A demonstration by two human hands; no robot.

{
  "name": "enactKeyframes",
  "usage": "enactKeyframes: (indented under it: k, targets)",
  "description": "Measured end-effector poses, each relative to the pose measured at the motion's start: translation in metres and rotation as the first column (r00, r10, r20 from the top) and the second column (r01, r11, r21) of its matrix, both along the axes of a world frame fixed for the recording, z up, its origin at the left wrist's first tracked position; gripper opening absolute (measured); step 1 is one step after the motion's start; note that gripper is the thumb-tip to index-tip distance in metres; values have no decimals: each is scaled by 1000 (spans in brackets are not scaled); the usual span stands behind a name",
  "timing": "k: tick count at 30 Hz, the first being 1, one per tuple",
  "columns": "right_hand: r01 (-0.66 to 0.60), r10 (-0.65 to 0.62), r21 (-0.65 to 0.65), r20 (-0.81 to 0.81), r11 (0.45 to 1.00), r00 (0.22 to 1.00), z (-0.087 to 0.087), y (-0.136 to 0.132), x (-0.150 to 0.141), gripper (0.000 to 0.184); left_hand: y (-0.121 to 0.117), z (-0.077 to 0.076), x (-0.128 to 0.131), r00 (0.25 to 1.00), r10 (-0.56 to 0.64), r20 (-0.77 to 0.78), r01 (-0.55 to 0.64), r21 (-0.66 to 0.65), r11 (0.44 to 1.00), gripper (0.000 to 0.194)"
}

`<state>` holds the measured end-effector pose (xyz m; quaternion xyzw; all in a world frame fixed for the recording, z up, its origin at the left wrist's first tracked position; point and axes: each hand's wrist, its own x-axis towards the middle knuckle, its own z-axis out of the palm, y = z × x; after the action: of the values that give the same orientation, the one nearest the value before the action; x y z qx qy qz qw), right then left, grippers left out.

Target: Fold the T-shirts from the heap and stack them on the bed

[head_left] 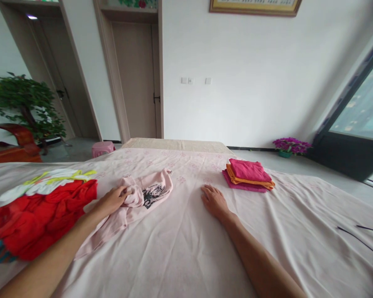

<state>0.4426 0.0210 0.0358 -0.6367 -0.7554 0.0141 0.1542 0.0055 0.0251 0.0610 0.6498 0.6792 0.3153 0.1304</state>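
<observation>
A pale pink garment with a black print [157,191] lies crumpled on the pink-white bedsheet [170,252], its lower part trailing toward me. My left hand [118,199] is closed on a bunched part of it. To the right, my right hand [215,201] rests flat on the sheet with its fingers stretched out, holding nothing. Just beyond that hand sits a neat stack of folded clothes [250,170] in magenta and orange. Left of my left arm is a loose heap of red clothing [49,215], with white and yellow cloth [46,182] behind it.
A striped blue cloth [0,251] pokes out under the red heap. Thin black cords [360,244] lie at the right. Beyond the sheet stand a pink stool [103,148], a wooden chair [15,145], a leafy plant [23,107] and purple flowers [290,145].
</observation>
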Motion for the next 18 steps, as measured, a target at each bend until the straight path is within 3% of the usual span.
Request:
enactKeyframes:
  k: [6,9,13,16,18]
  targets:
    - [2,-2,16,-2,1000,1000,-1,0,0,44,-3,-8,5,972,33,-231,-61,-112,992,25]
    - [-1,1,27,2,1000,1000,-1,0,0,43,-2,-4,13,969,14,-246,-45,-118,992,22]
    - [0,0,33,-4,999,1000,-1,0,-1,43,-12,7,43,1000,5,-13,-4,86,996,27]
    - [3,-3,20,-5,1000,1000,-1,0,-1,43,-31,20,76,958,-193,213,143,230,963,30]
    - [4,-3,15,-8,1000,1000,0,0,-1,43,-44,27,96,887,-365,284,312,217,925,31]
